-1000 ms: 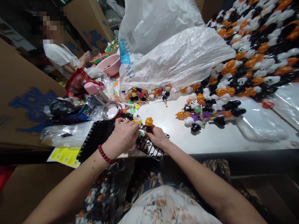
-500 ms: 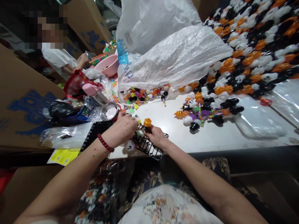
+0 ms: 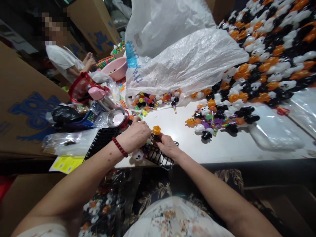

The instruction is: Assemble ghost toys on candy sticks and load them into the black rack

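Note:
My right hand (image 3: 168, 145) is closed around a small toy with an orange pumpkin-shaped top (image 3: 156, 130), its dark lower part between thumb and fingers. Close to its left, my left hand (image 3: 138, 132) is closed with the fingertips bent down, and whatever they pinch is hidden behind them. Both hands are over a black plastic grid rack (image 3: 161, 158). Under my left hand, a white ghost-face piece (image 3: 138, 155) lies at the near edge of the rack, with other small pieces partly covered by the hands.
Several finished-looking Halloween toys (image 3: 209, 120) lie on the white table (image 3: 170, 115) to the right. Behind them rises a heap of orange, white and black pieces (image 3: 266, 62). A plastic bag (image 3: 172, 56), a metal cup (image 3: 116, 118) and a pink bowl (image 3: 116, 69) stand farther back. A co-worker (image 3: 65, 61) is at far left.
My left hand has shifted slightly right, toward the pumpkin-topped toy. My right hand keeps hold of that toy in nearly the same place. The co-worker's hands have moved slightly.

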